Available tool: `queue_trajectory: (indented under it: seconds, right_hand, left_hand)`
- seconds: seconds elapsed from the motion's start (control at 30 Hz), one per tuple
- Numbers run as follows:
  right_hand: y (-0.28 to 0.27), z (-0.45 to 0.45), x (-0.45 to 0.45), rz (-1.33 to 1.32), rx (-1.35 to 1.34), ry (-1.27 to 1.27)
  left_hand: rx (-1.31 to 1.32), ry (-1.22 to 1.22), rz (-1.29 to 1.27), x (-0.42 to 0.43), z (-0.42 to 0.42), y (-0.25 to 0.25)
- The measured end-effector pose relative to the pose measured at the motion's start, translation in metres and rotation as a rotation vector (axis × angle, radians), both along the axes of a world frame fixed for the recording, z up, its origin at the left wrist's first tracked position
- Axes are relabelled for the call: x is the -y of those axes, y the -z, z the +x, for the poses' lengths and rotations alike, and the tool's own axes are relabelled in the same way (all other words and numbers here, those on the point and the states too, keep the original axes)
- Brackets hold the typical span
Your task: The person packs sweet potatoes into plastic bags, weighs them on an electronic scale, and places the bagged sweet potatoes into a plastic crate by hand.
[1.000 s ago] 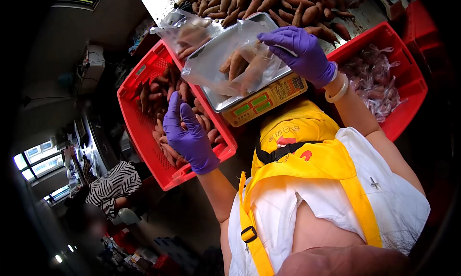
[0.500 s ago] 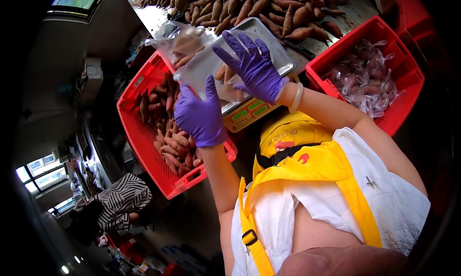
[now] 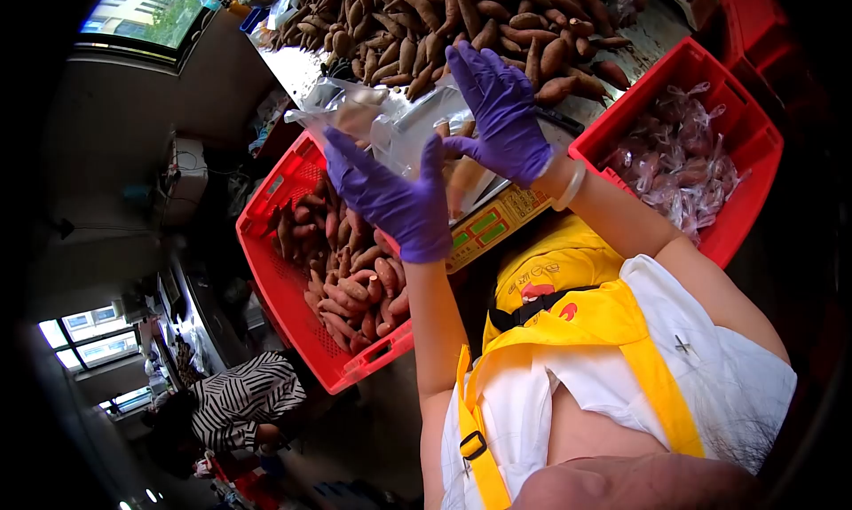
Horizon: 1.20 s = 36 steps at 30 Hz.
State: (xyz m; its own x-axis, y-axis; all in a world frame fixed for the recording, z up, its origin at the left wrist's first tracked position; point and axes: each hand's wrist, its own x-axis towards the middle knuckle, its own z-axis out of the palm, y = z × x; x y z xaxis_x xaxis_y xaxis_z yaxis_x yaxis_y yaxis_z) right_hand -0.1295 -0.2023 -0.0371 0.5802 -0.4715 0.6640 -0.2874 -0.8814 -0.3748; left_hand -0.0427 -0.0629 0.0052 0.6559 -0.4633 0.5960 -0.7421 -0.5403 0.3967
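Observation:
My left hand [image 3: 390, 199], in a purple glove, is held over the near-left side of the weighing scale [image 3: 497, 226], its fingers stretched out and thumb apart. Across from it my right hand [image 3: 504, 119], gloved too, hovers above the right side of the scale tray with fingers extended. Between the two hands a clear plastic bag [image 3: 399, 142] lies on the tray with a few sweet potatoes [image 3: 463, 177] in or under it. Neither hand visibly grips anything; whether the fingertips touch the bag I cannot tell.
Sweet potatoes [image 3: 426, 22] are heaped on the metal table behind the scale. A red crate [image 3: 257, 244] of loose sweet potatoes stands at left; another red crate [image 3: 754, 177] at right holds bagged ones. A person in a striped top [image 3: 248, 399] is at lower left.
My hands have come closer together over the tray, and my right hand's spread fingers have drawn nearer each other. The whole view has shifted slightly.

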Motion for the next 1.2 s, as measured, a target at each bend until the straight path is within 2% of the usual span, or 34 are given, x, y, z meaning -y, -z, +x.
queue_trajectory:
  seconds: [0.03,0.07,0.1,0.13,0.17,0.23,0.27,0.3,0.37,0.4,0.43,0.47,0.5,0.57,0.63,0.67,0.7,0.73,0.77,0.83,0.87,0.9,0.97,1.0,1.03,1.1,1.17,1.2]
  right_hand:
    - [0.014,0.007,0.014,-0.041,-0.113,0.153]
    - [0.027,0.015,0.028,-0.085,-0.224,0.301]
    - [0.028,0.011,0.04,-0.025,-0.234,0.324]
    - [0.025,0.002,0.057,0.182,-0.359,0.225]
    - [0.038,-0.008,0.073,0.216,-0.221,0.181]
    - [0.027,-0.035,0.066,0.342,-0.17,0.126]
    - [0.044,-0.043,0.067,0.491,-0.081,-0.018]
    - [0.041,-0.049,0.057,0.689,-0.035,-0.133]
    - [0.022,-0.056,0.041,0.999,-0.062,-0.397]
    - [0.013,-0.052,0.038,1.002,-0.066,-0.417]
    - [0.004,-0.048,0.036,1.193,-0.007,-0.616]
    - [-0.004,-0.046,0.032,1.38,0.054,-0.812]
    - [-0.013,-0.044,0.031,1.38,0.047,-0.82]
    - [-0.029,-0.038,0.032,1.405,0.056,-0.91]
    - [-0.04,-0.04,0.028,1.377,0.015,-0.94]
    - [-0.044,-0.044,0.024,1.339,-0.121,-0.894]
    - [-0.045,-0.047,0.02,1.297,-0.255,-0.848]
    - [-0.037,-0.051,0.021,1.047,-0.353,-0.809]
    - [-0.037,-0.056,0.021,1.052,-0.362,-0.813]
    - [-0.045,-0.066,0.023,0.833,-0.706,-0.777]
    - [-0.048,-0.069,0.026,0.786,-0.758,-0.786]
    - [-0.048,-0.07,0.027,0.789,-0.764,-0.787]
    - [-0.048,-0.074,0.027,0.48,-0.774,-0.584]
    - [-0.041,-0.074,0.026,0.589,-0.644,-0.46]
    - [-0.037,-0.068,0.024,0.284,-0.319,-0.459]
    - [-0.076,-0.056,-0.002,-0.044,-0.098,-0.22]
    - [-0.09,-0.054,-0.025,0.059,-0.152,-0.563]
    - [-0.083,-0.044,-0.036,0.06,-0.206,-0.655]
  left_hand:
    - [0.192,-0.145,0.161,0.026,0.014,0.021]
    - [0.191,-0.164,0.244,0.026,0.021,0.038]
    - [0.191,-0.186,0.322,0.027,0.031,0.05]
    - [0.141,-0.205,0.328,0.02,0.039,0.062]
    - [0.084,-0.243,0.376,0.006,0.037,0.058]
    - [-0.04,-0.271,0.491,-0.034,0.04,0.072]
    - [-0.057,-0.251,0.549,-0.054,0.038,0.076]
    - [-0.225,-0.196,0.487,-0.073,0.037,0.08]
    - [-0.395,-0.167,0.319,-0.1,0.034,0.087]
    - [-0.65,-0.062,0.029,-0.102,0.035,0.081]
    - [-0.893,0.053,-0.273,-0.103,0.034,0.073]
    - [-1.109,0.129,-0.461,-0.095,0.027,0.044]
    - [-1.105,0.187,-0.469,-0.092,0.02,0.015]
    - [-1.121,0.508,-0.75,-0.088,0.025,0.015]
    - [-1.157,0.59,-0.807,-0.085,0.017,0.016]
    - [-1.196,0.669,-0.859,-0.084,0.01,0.018]
    - [-1.274,0.661,-0.843,-0.085,-0.001,0.013]
    - [-1.324,0.609,-0.816,-0.087,-0.012,0.009]
    - [-1.377,0.557,-0.788,-0.091,-0.023,0.009]
    - [-1.402,0.559,-0.686,-0.102,-0.039,0.012]
    - [-1.434,0.524,-0.672,-0.108,-0.044,0.017]
    - [-1.465,0.49,-0.659,-0.112,-0.047,0.021]
    - [-1.447,0.475,-0.666,-0.113,-0.049,0.025]
    - [-1.418,0.465,-0.671,-0.113,-0.051,0.026]
    - [-1.414,0.452,-0.683,-0.111,-0.052,0.023]
    - [-1.427,0.453,-0.706,-0.101,-0.053,0.015]
    - [-1.409,0.467,-0.703,-0.094,-0.051,0.018]
    - [-1.437,0.444,-0.711,-0.09,-0.052,0.013]
